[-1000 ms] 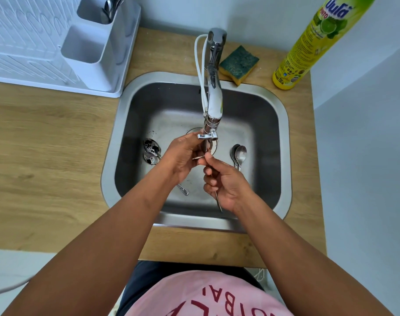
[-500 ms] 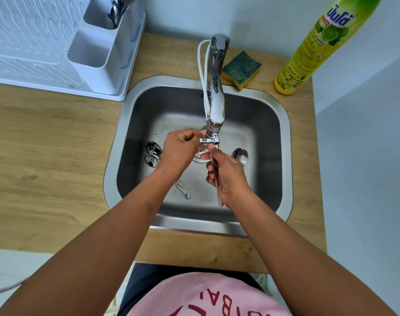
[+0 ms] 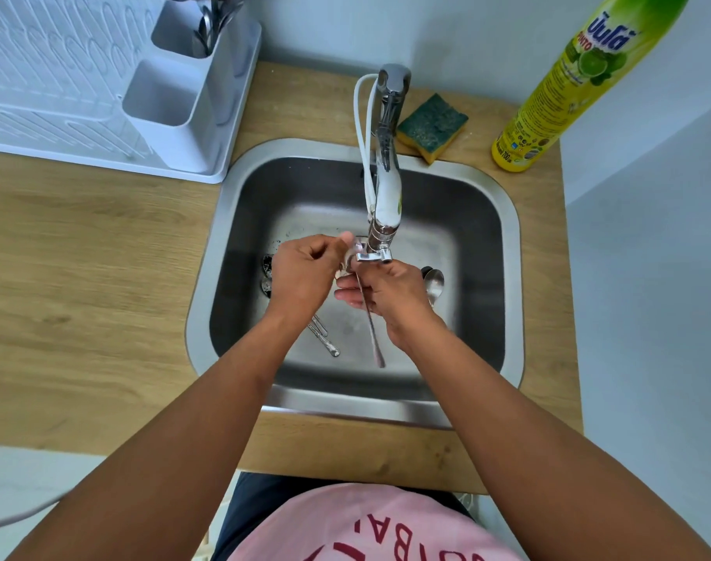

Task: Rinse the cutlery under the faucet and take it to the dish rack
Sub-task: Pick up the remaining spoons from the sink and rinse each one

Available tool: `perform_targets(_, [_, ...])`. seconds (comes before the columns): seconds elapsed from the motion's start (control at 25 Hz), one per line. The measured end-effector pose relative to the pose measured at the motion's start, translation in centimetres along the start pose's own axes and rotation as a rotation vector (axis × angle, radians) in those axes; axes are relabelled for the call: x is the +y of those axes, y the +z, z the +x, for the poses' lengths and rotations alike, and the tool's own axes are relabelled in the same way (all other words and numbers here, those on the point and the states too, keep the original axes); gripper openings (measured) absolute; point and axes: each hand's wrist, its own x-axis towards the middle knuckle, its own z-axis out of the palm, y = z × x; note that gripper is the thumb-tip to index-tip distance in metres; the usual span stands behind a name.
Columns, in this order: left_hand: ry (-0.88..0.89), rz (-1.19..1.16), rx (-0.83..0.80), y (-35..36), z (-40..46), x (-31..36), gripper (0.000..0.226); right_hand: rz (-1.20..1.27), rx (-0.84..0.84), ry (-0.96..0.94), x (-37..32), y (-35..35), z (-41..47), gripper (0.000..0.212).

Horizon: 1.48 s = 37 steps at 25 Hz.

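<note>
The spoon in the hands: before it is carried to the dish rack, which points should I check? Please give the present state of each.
1. Right hand holds the spoon firmly: ok, fingers curl round the handle.
2. Spoon bowl is rinsed clean: cannot tell, the left hand and the faucet hide it.
3. Left hand lets go of the spoon: cannot tell, its fingertips are hidden at the spout.
4. Cutlery holder on the dish rack has room: ok, the near compartment is empty.
5. All cutlery rinsed: not ok, spoons lie in the sink.
</note>
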Motion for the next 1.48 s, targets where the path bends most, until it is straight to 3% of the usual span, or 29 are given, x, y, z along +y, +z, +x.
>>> perform_targets(0.04, [-0.079,-0.002,-0.001,-0.1,0.3,-0.5,0.03,0.0,0.014,0.003,0.0,0.2,0.1,0.012])
perform_targets(0.12, [-0.297,0.02,-0.002,-0.5,0.7,-1.9,0.025,-0.002,0.046,0.0,0.1,0.0,0.3,0.012])
perform_targets(0.2, [-0.541,0.154,0.007,-0.9,0.9,-3.6,0.02,-0.011,0.043,-0.009,0.4,-0.4,0.0,0.021])
perform_targets(0.28, [-0.635,0.332,-0.01,-1.3,0.8,-5.2,0.022,0.014,0.043,-0.009,0.7,-0.7,-0.4,0.024])
perform_targets(0.52, [-0.534,0.543,0.053,-0.6,1.8,-7.4,0.03,0.046,0.058,-0.03,0.4,-1.3,-0.8,0.023])
perform_targets(0.68, [-0.511,0.601,0.097,0.4,2.4,-7.4,0.013,-0.003,0.047,-0.033,-0.2,-1.9,-0.9,0.022])
perform_targets(0.84, [-0.515,0.598,0.085,2.1,2.2,-7.6,0.036,-0.003,0.052,0.002,-0.2,-2.2,-0.9,0.021])
perform_targets(1.0, [-0.507,0.592,0.117,2.8,2.5,-8.4,0.032,-0.02,0.017,0.032,0.0,-2.3,-1.1,0.009])
perform_targets(1.12, [-0.612,0.474,0.104,2.7,3.3,-9.0,0.033,-0.059,0.046,0.007,0.2,-2.3,-0.4,0.006])
perform_targets(1.24, [-0.709,0.226,0.103,3.0,3.8,-9.2,0.019,-0.142,0.246,-0.071,1.1,-3.7,0.7,0.005])
perform_targets(1.36, [-0.739,-0.046,0.081,3.2,3.3,-8.5,0.012,-0.425,0.464,-0.164,2.4,-6.6,1.9,0.004])
perform_targets(1.48, [-0.689,-0.214,0.047,3.4,2.1,-6.9,0.006,-0.72,0.618,-0.16,3.1,-9.0,3.6,0.016])
